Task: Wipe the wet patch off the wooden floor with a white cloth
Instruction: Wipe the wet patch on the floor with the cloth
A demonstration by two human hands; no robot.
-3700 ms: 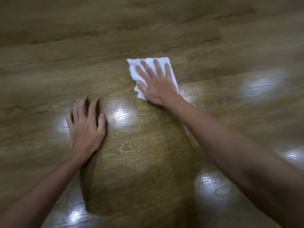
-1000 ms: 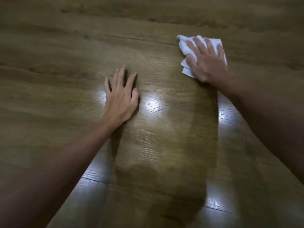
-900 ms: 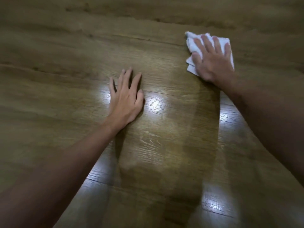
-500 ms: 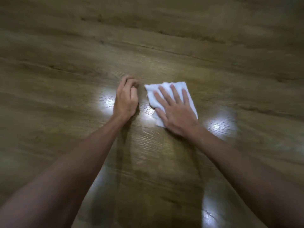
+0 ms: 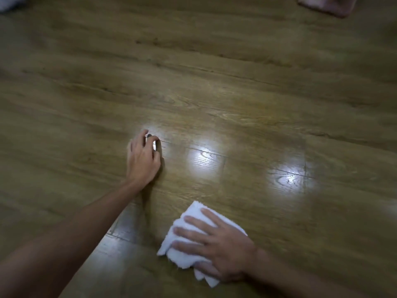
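A folded white cloth (image 5: 190, 214) lies on the wooden floor (image 5: 214, 87) at the lower middle. My right hand (image 5: 217, 244) presses flat on it with fingers spread, and the thumb is tucked at the cloth's near edge. My left hand (image 5: 142, 161) rests on the floor to the upper left of the cloth. Its fingers are bent, its fingertips touch the boards, and it holds nothing. Bright glossy reflections (image 5: 204, 157) shine on the boards between and beyond the hands. I cannot tell where the wet patch ends.
A pinkish cloth-like thing (image 5: 328, 5) lies at the far right top edge. A pale blurred object (image 5: 8, 3) shows in the top left corner. Wooden boards fill all the rest of the view.
My right hand has dragged the cloth toward me and to the right, away from my left hand. The left hand stays braced with bent fingers. The view has lifted to show more far floor.
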